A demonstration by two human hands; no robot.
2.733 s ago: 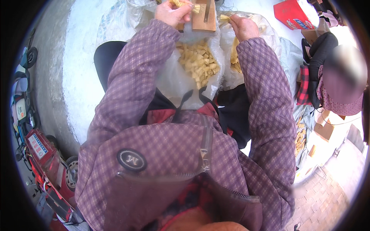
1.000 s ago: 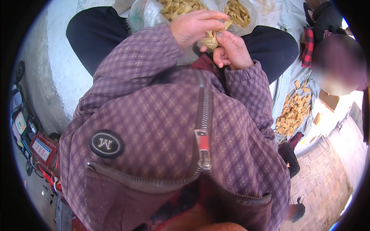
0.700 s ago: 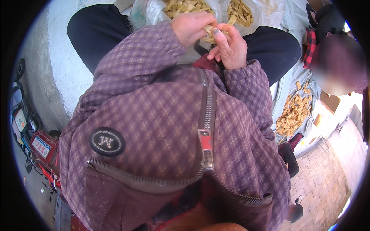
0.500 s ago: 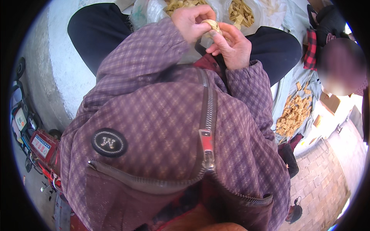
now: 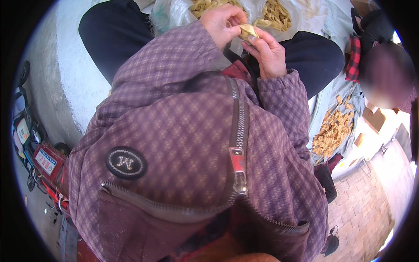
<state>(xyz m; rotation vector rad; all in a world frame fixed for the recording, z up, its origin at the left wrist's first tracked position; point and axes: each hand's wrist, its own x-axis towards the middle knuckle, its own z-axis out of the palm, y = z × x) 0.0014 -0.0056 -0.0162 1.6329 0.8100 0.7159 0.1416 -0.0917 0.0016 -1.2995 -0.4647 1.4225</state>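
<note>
A seated person in a purple checked quilted jacket [image 5: 187,131] works a small pale-yellow knotted strip [image 5: 247,30], which looks like dried bean curd, between both hands, held close in front of the chest and above the lap. The left hand [image 5: 222,22] is curled around the strip's near end, fingers pinched on it; the right hand [image 5: 268,50] grips the other side, thumb and forefinger closed on the fold, the remaining fingers bent in towards the palm. The two hands touch at the strip.

Just beyond them, at the top edge of the view, two clear plastic bags stand open side by side: the left bag [image 5: 174,13] holds short knotted pieces [image 5: 209,4], the right bag [image 5: 305,13] loose flat strips [image 5: 273,13]. Both crowd the space between the person's dark-trousered knees [image 5: 109,30], leaving little free room ahead of the hands.

To the left, a pale concrete ledge [image 5: 61,83] curves away, with a red vehicle [image 5: 43,161] parked below it. To the right, another seated person [image 5: 379,74] sits close by, and more yellow knotted pieces [image 5: 332,133] lie spread on a grey sheet [image 5: 321,98] that ends at brick paving [image 5: 366,218].
</note>
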